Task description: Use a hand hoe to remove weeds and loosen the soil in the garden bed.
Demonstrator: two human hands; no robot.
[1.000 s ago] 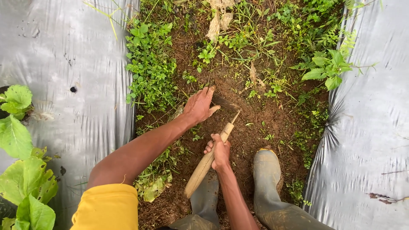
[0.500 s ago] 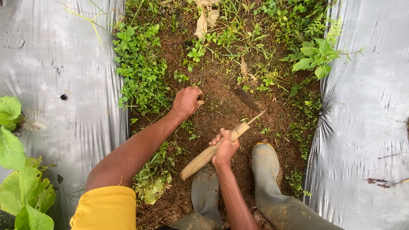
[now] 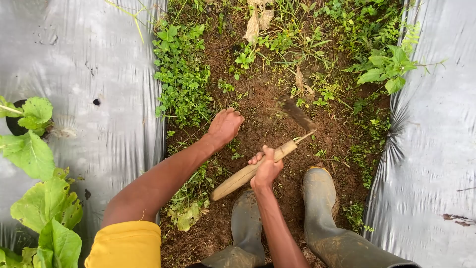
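At the bottom of the frame two muddy rubber boots (image 3: 277,228) stand on the soil strip (image 3: 267,119). Just above them, the right hand (image 3: 266,168) is wrapped tightly around the wooden handle of a small hand hoe (image 3: 263,161), whose blurred blade is raised at centre right. The left hand (image 3: 224,126), fingers curled with nothing visibly held, presses the dirt beside low weeds (image 3: 181,79). This looks like mid-weeding; a chop should land clear of that hand.

Soft, even daylight fills the frame, with only faint shadows on the soil. The plastic sheeting (image 3: 79,74) at left and right shows pale glare. The hoe blade (image 3: 296,113), centre right, is motion-blurred; everything else is sharp, with slight bending at the edges.
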